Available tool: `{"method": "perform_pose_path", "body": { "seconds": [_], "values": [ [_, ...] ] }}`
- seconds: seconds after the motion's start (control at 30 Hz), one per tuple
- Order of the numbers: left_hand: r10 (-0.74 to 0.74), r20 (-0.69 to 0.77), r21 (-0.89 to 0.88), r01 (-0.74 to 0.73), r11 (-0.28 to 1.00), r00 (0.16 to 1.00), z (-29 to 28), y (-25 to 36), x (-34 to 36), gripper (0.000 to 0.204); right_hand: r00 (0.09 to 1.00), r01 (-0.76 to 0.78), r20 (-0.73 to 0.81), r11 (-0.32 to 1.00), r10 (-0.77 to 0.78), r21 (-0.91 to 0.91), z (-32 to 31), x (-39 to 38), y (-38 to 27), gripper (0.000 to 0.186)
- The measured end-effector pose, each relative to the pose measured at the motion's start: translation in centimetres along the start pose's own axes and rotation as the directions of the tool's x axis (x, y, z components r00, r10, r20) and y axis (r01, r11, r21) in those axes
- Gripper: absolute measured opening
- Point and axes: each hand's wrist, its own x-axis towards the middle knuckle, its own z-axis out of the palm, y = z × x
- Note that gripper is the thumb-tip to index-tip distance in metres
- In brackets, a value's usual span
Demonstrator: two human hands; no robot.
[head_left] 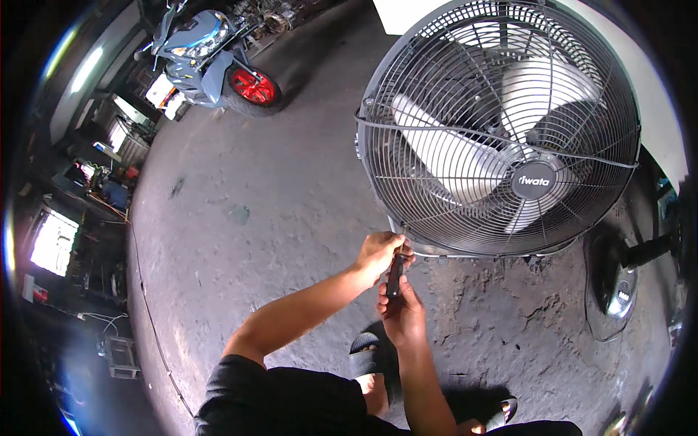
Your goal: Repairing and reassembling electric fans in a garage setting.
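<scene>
A large black floor fan (534,180) with a round wire guard and pale metal blades stands in front of me on the right. At the lower left of its rim, my right hand (403,311) is closed round the dark handle of a screwdriver (395,277). The tool points away from me, toward the fan's edge. My left hand (379,256) is closed about the front part of the screwdriver, its fingers close to the guard's rim. Those fingers hide the tool's tip and whatever it meets.
A grey motorbike (200,58) with a red front wheel (254,86) is parked at the far left. Right of the fan is a black stand base (611,287). A cable (142,283) runs along the concrete floor on the left. My sandalled feet are below my hands.
</scene>
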Motion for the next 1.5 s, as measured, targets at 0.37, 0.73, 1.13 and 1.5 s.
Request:
{"method": "perform_pose_path", "body": {
  "seconds": [0.37, 0.73, 1.13, 1.5],
  "values": [
    [0.002, 0.052, 0.086, -0.006, 0.996, 0.999, -0.7, -0.2, 0.8, 0.022, 0.999, -0.034, -0.006, 0.999, 0.034, -0.001, -0.3, 0.0, -0.2, 0.032],
    [-0.011, -0.081, 0.013, 0.012, 1.000, 0.997, -1.7, 0.0, 3.0, 0.031, 0.983, -0.063, -0.178, 0.993, 0.045, -0.097, 2.8, 2.0, 1.0, 0.016],
    [-0.041, -0.127, -0.051, 0.034, 0.998, 0.991, -0.7, 0.1, 7.5, 0.025, 1.000, -0.029, 0.012, 0.994, 0.028, 0.104, 0.4, 6.1, -1.0, 0.021],
    [-0.087, -0.301, -0.047, 0.076, 0.996, 0.950, 1.0, -0.1, 7.9, 0.020, 0.925, 0.198, -0.264, 0.940, -0.272, -0.277, 1.9, 4.7, -0.3, 0.025]
  ]
}}
